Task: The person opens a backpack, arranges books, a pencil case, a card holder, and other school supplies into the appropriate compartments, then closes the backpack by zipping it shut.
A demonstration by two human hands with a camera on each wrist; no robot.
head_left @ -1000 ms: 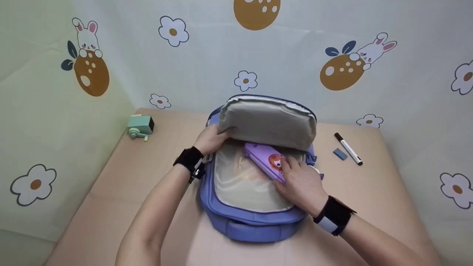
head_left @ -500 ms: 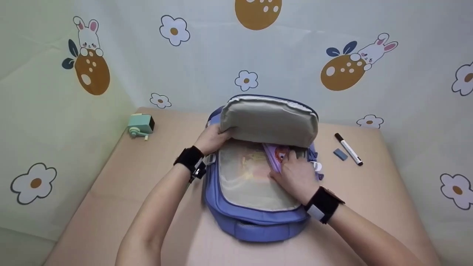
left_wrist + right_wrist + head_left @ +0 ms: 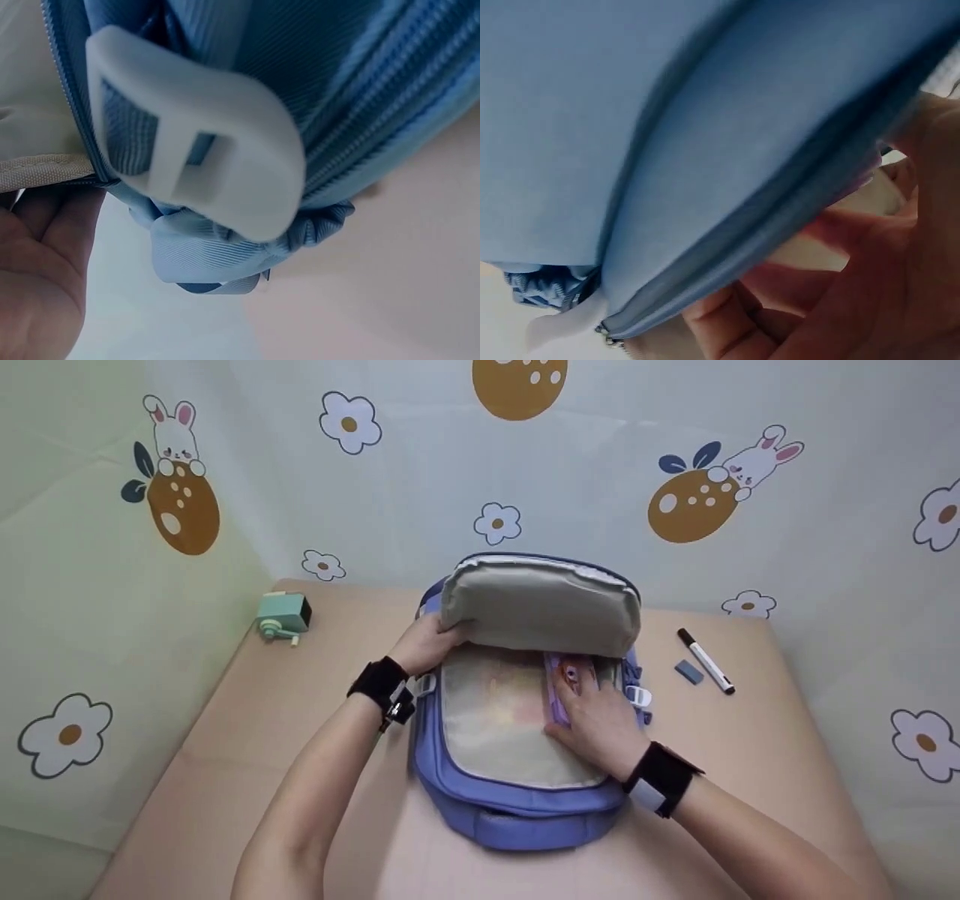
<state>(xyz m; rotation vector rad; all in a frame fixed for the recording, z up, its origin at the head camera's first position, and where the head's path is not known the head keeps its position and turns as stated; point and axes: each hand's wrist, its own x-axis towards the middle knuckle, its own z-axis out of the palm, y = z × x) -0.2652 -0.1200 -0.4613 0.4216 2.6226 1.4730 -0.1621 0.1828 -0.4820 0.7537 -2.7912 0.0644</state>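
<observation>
A blue backpack (image 3: pixel 525 832) lies on the table with its front flap (image 3: pixel 540 604) folded back, showing a pale lining (image 3: pixel 495 750). At the flap's left edge, my left hand (image 3: pixel 429 643) holds it up between thumb and fingers. In the left wrist view, the left fingers (image 3: pixel 71 225) go in behind the beige edge. My right hand (image 3: pixel 600 724) grips a purple pencil case (image 3: pixel 559 706) with a red-haired cartoon picture, inside the bag's right side. The case's far end passes under the flap. In the right wrist view, blue fabric (image 3: pixel 705 172) covers most of the case.
A teal pencil sharpener (image 3: pixel 283 613) with a crank stands at the table's far left. On the right lie a black-and-white marker (image 3: pixel 706 661) and a small blue eraser (image 3: pixel 688 672). A white strap buckle (image 3: pixel 225 150) hangs at the bag's side. Printed cloth walls (image 3: pixel 412 472) border the table.
The right hand has moved the pencil case rightward and deeper into the bag, turning it from slanted to nearly straight. The left hand stays at the flap.
</observation>
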